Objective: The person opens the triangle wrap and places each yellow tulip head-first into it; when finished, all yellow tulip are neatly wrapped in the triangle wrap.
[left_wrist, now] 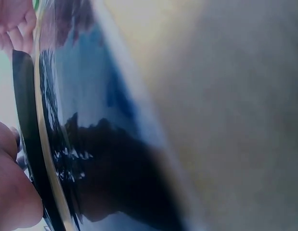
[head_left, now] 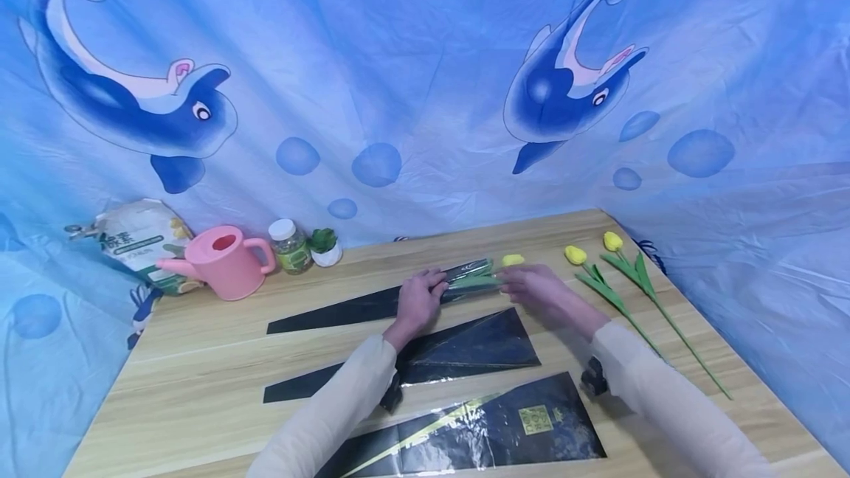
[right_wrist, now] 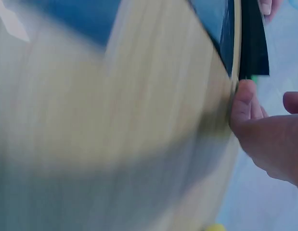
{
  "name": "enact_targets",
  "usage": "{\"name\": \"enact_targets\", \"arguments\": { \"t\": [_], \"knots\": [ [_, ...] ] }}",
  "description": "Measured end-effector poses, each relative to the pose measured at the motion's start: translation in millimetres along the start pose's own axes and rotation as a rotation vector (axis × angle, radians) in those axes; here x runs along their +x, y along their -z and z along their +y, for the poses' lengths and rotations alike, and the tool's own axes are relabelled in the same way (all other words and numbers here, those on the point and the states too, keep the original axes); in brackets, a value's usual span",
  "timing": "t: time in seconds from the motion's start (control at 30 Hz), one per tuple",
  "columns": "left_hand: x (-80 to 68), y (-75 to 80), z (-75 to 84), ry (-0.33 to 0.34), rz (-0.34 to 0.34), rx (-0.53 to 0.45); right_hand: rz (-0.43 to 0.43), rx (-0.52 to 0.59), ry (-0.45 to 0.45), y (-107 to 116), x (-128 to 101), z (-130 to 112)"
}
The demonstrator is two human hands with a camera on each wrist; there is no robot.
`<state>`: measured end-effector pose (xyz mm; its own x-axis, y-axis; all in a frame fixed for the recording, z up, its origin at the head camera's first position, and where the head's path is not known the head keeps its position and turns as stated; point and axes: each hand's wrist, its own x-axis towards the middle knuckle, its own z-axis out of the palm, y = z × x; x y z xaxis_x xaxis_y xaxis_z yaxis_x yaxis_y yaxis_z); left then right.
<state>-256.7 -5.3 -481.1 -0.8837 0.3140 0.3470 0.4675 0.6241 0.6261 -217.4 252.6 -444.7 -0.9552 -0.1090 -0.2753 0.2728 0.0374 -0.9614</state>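
Observation:
At the back of the table, a long tapered black flower sleeve lies with its wide end to the right. My left hand grips it near that end, thumb and fingers on the film. A yellow artificial tulip has its green leaves in the sleeve's mouth, its bloom outside. My right hand is at the leaves, fingers extended toward the mouth. In the right wrist view a gap shows between the right thumb and fingers. The sleeve's film stands just above the fingertips.
Nearer me lie a second black sleeve and a third with a gold label. Two more yellow tulips lie on the right. At the back left stand a pink watering can, a lidded jar, a small potted plant and a white-and-green bag.

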Motion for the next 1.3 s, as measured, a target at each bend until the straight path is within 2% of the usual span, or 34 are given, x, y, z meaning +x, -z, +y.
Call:
{"name": "enact_targets", "arguments": {
  "t": [0.1, 0.2, 0.27, 0.33, 0.5, 0.57, 0.63, 0.73, 0.9, 1.2, 1.3],
  "knots": [
    [-0.2, -1.3, -1.4, -0.009, -0.007, 0.008, 0.106, -0.270, 0.121, 11.1, -0.4, -3.7],
    [-0.3, -1.1, -1.7, -0.020, 0.000, 0.028, 0.241, -0.557, 0.307, 22.3, 3.8, -5.7],
    [-0.6, -0.6, -1.4, -0.016, 0.005, 0.036, 0.265, -0.679, 0.392, 28.0, 8.1, -6.1],
    [-1.1, -0.2, -1.6, -0.008, 0.010, 0.039, 0.247, -0.731, 0.398, 31.8, 12.7, -5.2],
    [-3.3, -0.4, -2.4, 0.001, 0.009, 0.019, 0.139, -0.725, 0.260, 34.3, 19.4, -1.8],
    [-3.7, -0.6, -2.3, -0.003, 0.007, 0.018, 0.125, -0.748, 0.268, 34.5, 21.5, -0.8],
    [-3.7, -0.6, -2.2, -0.014, 0.009, 0.025, 0.126, -0.790, 0.314, 35.0, 23.9, -0.6],
    [-3.2, 0.6, -1.7, -0.039, 0.019, 0.036, 0.126, -0.776, 0.315, 35.7, 25.4, -1.5],
    [-2.6, 1.7, -1.2, -0.062, 0.033, 0.023, 0.114, -0.690, 0.245, 34.2, 22.8, -3.3],
    [-2.9, 1.7, 0.1, -0.060, 0.040, 0.019, 0.061, -0.549, 0.270, 16.0, 21.3, -3.6],
    [-2.9, 1.0, 1.1, -0.066, 0.040, 0.019, 0.030, -0.442, 0.222, 9.3, 19.6, -4.6]
  ]
}}
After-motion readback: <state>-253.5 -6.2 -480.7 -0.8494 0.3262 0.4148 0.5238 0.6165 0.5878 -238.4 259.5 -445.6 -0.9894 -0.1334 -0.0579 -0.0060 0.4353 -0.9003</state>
